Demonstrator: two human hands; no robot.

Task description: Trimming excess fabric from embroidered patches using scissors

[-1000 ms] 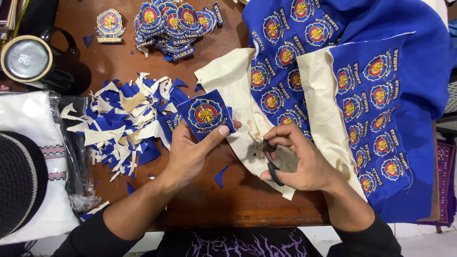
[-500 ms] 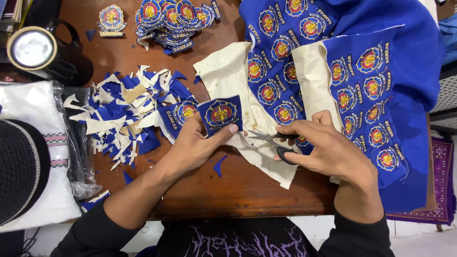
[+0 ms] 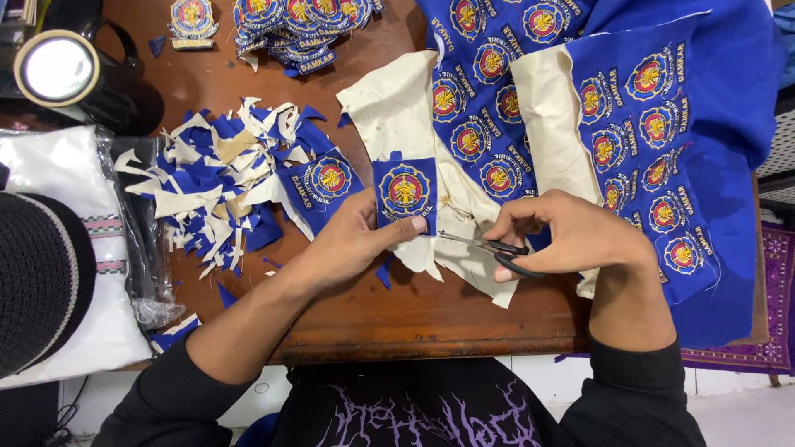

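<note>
Blue cloth with a round gold-and-red crest makes up the cut patch (image 3: 405,192), which sits upright over the middle of the bench (image 3: 414,319), just in front of a cream flap of backing cloth (image 3: 397,103). The left hand (image 3: 352,240) pinches its lower edge: the thumb lies along the bottom right corner and the other fingers (image 3: 364,217) are tucked behind the left side, closed on the patch. Just right of the thumb tip, the blades of a small pair of scissors (image 3: 489,246) point at that same corner, nearly touching it. The right hand (image 3: 571,236) has its fingers curled shut through the black handles, the blades only slightly parted. Behind the right hand spreads a large blue sheet of uncut crests (image 3: 629,108), part folded over to show its cream underside. Left of the held patch lies a second loose patch (image 3: 321,184), resting at the edge of a heap of blue and cream offcuts (image 3: 219,186). A stack of finished patches (image 3: 302,29) sits at the bench's far edge. A black cup with a pale lid (image 3: 62,70) stands at the far left, near a dark knitted cap (image 3: 37,277).
</note>
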